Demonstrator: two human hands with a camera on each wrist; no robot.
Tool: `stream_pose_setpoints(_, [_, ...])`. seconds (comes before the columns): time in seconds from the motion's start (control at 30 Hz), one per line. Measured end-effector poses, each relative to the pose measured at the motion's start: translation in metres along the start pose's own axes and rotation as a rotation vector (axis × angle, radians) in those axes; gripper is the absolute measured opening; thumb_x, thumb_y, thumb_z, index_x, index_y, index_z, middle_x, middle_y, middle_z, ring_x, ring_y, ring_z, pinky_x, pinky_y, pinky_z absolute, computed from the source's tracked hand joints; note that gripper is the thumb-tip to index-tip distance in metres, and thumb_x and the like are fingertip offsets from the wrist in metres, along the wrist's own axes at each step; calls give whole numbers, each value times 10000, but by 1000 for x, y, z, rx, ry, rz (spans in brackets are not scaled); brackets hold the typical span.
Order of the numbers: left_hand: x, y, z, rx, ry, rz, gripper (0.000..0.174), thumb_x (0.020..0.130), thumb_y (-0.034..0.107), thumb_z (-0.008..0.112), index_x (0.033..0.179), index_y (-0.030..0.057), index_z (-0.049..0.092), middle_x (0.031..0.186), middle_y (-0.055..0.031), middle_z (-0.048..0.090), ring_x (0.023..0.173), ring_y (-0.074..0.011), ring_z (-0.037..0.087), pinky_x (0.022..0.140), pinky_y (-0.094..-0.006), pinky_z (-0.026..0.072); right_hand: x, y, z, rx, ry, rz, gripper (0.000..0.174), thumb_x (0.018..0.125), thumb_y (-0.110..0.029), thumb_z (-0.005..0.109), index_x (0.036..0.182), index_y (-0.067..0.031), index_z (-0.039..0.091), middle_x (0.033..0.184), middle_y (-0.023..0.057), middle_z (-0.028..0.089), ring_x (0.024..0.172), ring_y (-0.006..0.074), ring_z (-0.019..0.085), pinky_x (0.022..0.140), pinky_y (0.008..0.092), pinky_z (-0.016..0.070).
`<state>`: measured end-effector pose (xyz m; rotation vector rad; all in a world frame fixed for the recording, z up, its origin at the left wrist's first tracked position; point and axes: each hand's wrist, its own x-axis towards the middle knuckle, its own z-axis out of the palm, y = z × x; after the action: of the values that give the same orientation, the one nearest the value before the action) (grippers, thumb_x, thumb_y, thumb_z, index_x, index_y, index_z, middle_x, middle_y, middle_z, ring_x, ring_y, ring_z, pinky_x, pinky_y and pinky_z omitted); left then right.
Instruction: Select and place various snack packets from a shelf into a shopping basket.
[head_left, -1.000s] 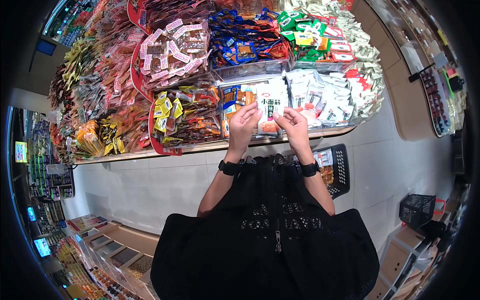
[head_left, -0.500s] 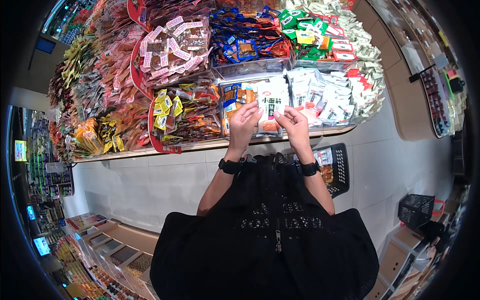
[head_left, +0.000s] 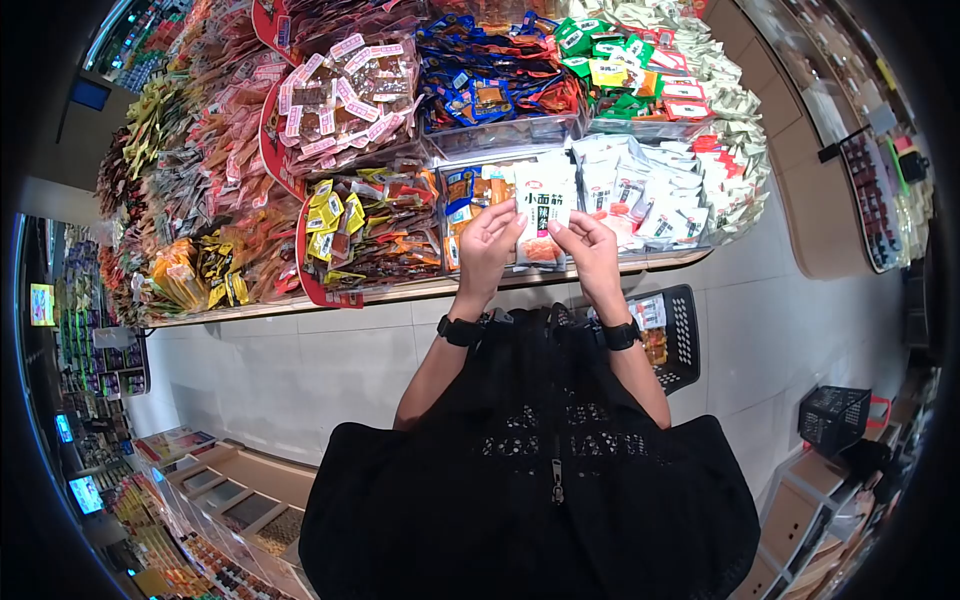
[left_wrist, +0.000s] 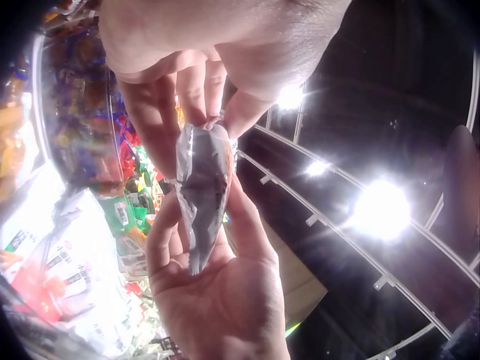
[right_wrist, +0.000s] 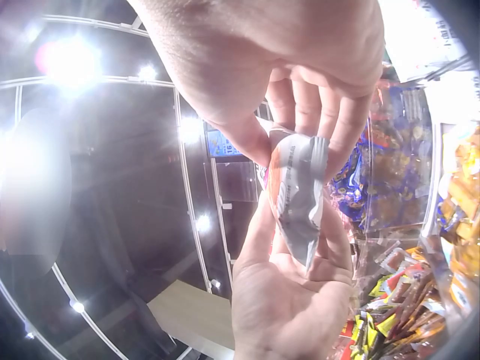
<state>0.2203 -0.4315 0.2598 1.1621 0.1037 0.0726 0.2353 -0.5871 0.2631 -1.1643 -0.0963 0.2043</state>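
A white plastic packet with black lettering (head_left: 541,222) is held up between both hands, the left hand (head_left: 484,248) pinching one side edge with thumb and fingers, the right hand (head_left: 594,252) the other. Beyond, glossy white pouches (head_left: 640,195) lie heaped on the wooden-edged counter (head_left: 400,295).

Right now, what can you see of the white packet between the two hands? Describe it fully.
The white packet looks like soft, shiny plastic or foil. Its front carries dark characters, a small red logo near the top, a dark vertical panel and an orange-brown picture low down. The wrist views show it side-on: puffed, greyish and creased. No tear is visible. Its print reads upright in the head view; the left hand and right hand pinch opposite sides.
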Motion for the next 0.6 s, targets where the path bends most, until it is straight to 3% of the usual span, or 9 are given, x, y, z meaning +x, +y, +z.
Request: stream_pose_setpoints(0.6, [1, -4, -1, 0, 2, -2, 389, 859, 83, 619, 1172, -108, 489, 1073, -166, 600, 985, -144, 584, 853, -232, 471, 0, 1, -2, 26, 12, 8, 211, 855, -43, 623, 1042, 51, 600, 960, 74, 654, 855, 72, 606, 761, 190, 478])
